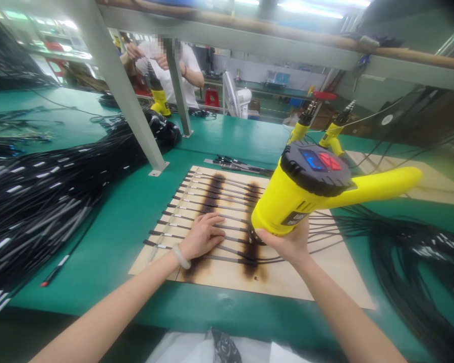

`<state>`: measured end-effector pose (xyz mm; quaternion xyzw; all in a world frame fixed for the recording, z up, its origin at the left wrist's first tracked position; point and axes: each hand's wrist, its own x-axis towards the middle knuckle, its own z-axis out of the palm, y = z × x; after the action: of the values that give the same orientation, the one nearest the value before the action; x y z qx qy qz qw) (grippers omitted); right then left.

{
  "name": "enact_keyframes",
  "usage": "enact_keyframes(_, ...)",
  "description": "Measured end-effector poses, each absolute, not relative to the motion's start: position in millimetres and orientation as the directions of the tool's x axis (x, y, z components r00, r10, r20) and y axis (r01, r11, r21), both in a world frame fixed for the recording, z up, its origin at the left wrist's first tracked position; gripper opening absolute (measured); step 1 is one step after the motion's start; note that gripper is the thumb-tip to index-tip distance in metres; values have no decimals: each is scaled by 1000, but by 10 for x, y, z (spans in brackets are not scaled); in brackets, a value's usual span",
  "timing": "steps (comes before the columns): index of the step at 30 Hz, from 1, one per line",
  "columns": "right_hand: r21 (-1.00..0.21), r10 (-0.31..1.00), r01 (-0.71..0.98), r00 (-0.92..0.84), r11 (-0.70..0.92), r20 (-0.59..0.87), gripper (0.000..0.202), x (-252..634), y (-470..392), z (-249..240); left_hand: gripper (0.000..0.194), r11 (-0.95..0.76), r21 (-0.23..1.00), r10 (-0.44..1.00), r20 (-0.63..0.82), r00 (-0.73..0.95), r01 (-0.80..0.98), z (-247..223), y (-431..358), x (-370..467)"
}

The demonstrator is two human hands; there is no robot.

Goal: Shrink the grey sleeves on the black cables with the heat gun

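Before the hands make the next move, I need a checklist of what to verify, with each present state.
1. Right hand holds the yellow heat gun: ok.
2. Left hand apart from the nozzle: ok, though near.
3. Cables laid side by side across the wooden board: ok.
4. Board free of scorching: not ok, two dark bands.
5. Display reading: cannot tell, too blurred.

One head-worn camera looks forward and down from the wearer's own side of the green tabletop [219, 302], whose near edge crosses the lower part of the frame. The left hand [202, 236] and right hand [293, 244] show at close range around the middle, a yellow heat gun [280, 196] looming large right of centre. The wide view reaches on to a co-worker [192, 65] and white fan [244, 98], farther off in the upper part.
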<state>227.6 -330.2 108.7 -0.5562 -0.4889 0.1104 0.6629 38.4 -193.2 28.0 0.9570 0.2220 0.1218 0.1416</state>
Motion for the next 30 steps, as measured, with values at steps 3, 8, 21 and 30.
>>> enact_keyframes(3, -859, 703, 381, 503, 342, 503, 43, 2272, -3308, 1078, 17, -862, 326, 458, 169, 873, 389, 279, -1932, 380)
enact_keyframes(8, -859, 713, 385, 492, 338, 500, 41, 2262, -3294, 1089, 17, -860, 331, 457, 161, 875, 388, 262, -1938, 383)
enact_keyframes(21, -845, 629, 378, 564, 379, 534, 62, 2383, -3039, 978, 16, -857, 333, 458, 142, 878, 393, 326, -1958, 363)
enact_keyframes(30, -801, 582, 439, 551, 407, 598, 63, 2431, -2939, 998, 15, -853, 336, 467, 149, 872, 399, 313, -1959, 362)
